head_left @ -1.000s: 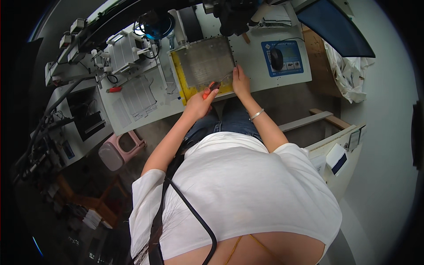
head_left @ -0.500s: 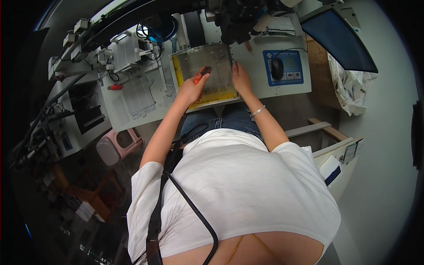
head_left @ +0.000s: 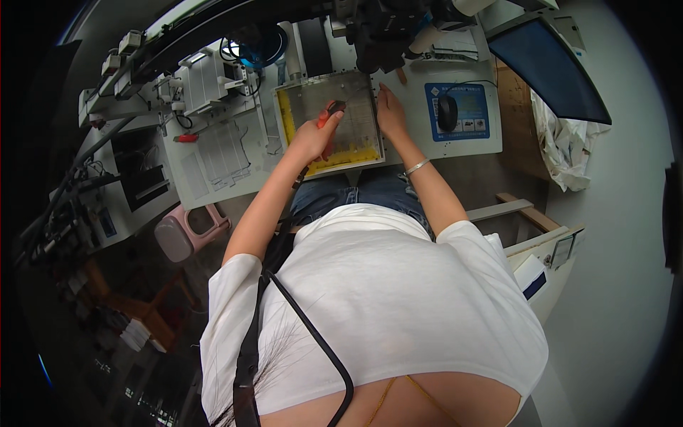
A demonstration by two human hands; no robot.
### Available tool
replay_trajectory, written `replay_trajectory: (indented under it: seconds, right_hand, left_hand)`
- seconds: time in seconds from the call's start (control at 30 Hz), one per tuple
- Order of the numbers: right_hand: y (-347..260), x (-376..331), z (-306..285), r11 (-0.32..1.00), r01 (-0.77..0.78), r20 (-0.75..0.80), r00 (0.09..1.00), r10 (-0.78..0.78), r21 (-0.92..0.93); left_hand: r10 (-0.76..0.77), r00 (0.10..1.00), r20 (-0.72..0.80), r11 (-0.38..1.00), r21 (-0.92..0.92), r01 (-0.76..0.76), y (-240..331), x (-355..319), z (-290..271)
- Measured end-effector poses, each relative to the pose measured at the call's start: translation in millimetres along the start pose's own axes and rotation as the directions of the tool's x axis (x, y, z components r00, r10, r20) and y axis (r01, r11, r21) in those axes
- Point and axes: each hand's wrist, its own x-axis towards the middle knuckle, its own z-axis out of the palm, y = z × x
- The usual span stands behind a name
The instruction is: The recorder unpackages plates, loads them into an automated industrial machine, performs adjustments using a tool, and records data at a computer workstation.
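Upper centre: left hand (head_left: 310, 138) gripping red-handled tool (head_left: 335, 107), long axis pointing up-right across panel (head_left: 361, 130); right hand (head_left: 391, 116), fingers straightened, flanking panel's right edge.

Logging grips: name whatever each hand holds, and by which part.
The left hand holds a red-and-black tool by its red handle. The right hand is beside the metal frame's right edge; any hold there cannot be told.

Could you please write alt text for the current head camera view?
A person's left hand grips a red-handled tool over a framed grey-and-yellow panel on a pale table, with the open right hand beside the panel's right edge. To the right, a black mouse rests on a blue mat.
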Motion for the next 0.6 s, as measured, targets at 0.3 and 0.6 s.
replay_trajectory:
  seconds: [0.3, 0.6]
  right_hand:
    - [31.2, -11.9, -4.9, 0.998, -0.024, 0.006, 1.0, 0.023, 0.06]
    - [-8.4, -3.1, 10.2, 0.998, 0.019, 0.003, 1.0, -0.019, 0.064]
  left_hand:
    - [0.033, 0.992, 0.12, 0.97, 0.237, -0.061, -41.2, -59.6, 21.7]
    - [-0.035, 0.999, 0.01, 0.994, 0.103, 0.033, -27.6, -31.5, 7.3]
